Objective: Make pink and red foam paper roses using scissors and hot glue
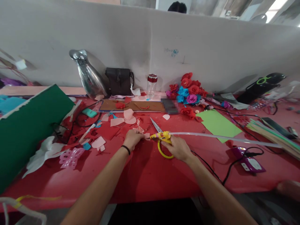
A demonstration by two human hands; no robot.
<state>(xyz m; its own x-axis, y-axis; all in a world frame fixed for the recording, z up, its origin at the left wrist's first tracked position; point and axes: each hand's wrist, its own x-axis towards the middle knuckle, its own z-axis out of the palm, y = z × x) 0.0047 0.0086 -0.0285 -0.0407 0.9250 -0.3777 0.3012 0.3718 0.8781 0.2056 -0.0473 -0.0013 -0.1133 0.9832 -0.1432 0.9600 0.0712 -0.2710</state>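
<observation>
My right hand [179,148] is wrapped round a yellow glue gun [161,135], from whose back a long clear glue stick [222,138] runs off to the right. The gun's nozzle points left at a small pink paper piece [147,136]. My left hand [133,139], a dark band at its wrist, pinches that paper close to the nozzle. Scissors with yellow handles [166,155] lie under and beside the gun, blades toward the back. Cut pink petals [128,116] are scattered beyond my left hand.
Red, blue and purple paper roses [191,89] are heaped at the back, near a glass jar [152,87], a black bag [119,82] and a metal jug [90,75]. A green board [30,125] stands left. To the right are a light green sheet [217,123] and a corded purple power strip [249,161].
</observation>
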